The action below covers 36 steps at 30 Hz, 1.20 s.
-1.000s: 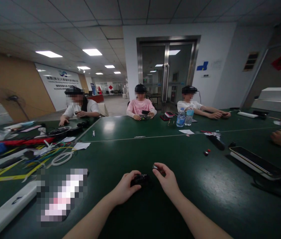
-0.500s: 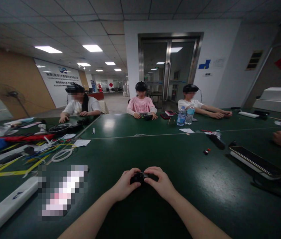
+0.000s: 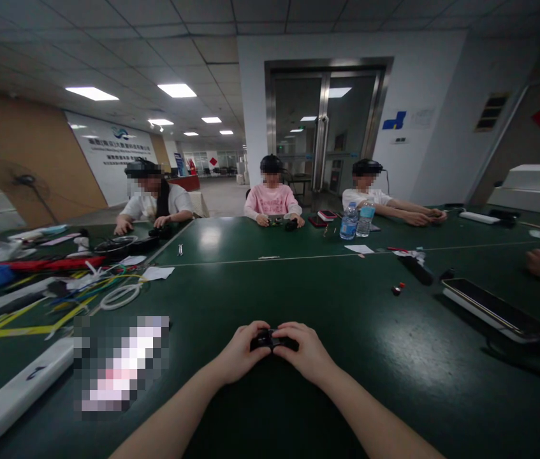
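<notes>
In the head view, a small black object (image 3: 264, 340) sits between my hands, just above or on the dark green tabletop; its kind is hard to make out. My left hand (image 3: 240, 349) is closed on its left end, thumb below and fingers above. From the other side, my right hand (image 3: 304, 349) grips it, thumb tip and index fingertip near its middle. My fingers cover much of its surface. The fingertips of the two hands almost meet at its centre.
At left lie a long white case (image 3: 21, 389), a pixelated flat item (image 3: 124, 366) and a coiled white cable (image 3: 120, 297). A phone (image 3: 492, 309) on a white block lies at right. Small red-and-black pieces (image 3: 396, 290) and water bottles (image 3: 349, 222) stand farther off. Several people sit around the table.
My right hand has shifted slightly left along the black object, its fingertips closer to my left hand. My left hand has barely moved.
</notes>
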Tool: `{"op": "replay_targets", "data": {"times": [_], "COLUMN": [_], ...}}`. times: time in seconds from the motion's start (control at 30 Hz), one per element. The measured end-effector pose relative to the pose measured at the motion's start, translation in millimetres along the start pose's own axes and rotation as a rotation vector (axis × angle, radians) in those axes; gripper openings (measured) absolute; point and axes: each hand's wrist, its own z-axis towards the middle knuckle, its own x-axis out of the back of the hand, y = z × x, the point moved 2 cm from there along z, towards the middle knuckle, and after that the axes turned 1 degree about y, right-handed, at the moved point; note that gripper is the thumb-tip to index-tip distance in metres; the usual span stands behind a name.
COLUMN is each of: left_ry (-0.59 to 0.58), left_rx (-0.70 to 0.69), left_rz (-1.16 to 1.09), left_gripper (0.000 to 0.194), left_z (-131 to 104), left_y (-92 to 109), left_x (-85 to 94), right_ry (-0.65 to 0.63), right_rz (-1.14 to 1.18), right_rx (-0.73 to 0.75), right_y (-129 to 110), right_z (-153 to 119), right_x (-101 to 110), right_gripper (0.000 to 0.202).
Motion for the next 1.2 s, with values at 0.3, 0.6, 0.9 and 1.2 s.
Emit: {"op": "replay_targets", "data": {"times": [0.3, 0.6, 0.9, 1.2], "left_ry": [-0.010, -0.027, -0.054, 0.115], "left_rx": [-0.022, -0.006, 0.060, 0.002], "left_rz": [-0.063, -0.169, -0.328, -0.386], "left_gripper": [0.037, 0.047, 0.038, 0.060], "left_z": [-1, -1, 23, 35], "left_y": [7, 9, -1, 0], "left_x": [3.3, 1.7, 1.9, -11.1], "right_ry": [-0.008, 0.007, 0.028, 0.072], "right_rz": [0.118, 0.196, 0.188, 0.246], "right_rx": [0.004, -0.068, -0.056, -0.052], "right_y": [4, 11, 21, 29], "right_z": [-2, 4, 18, 27], "right_x": [0, -1, -4, -7], "right_gripper": [0.042, 0.044, 0.039, 0.037]}}
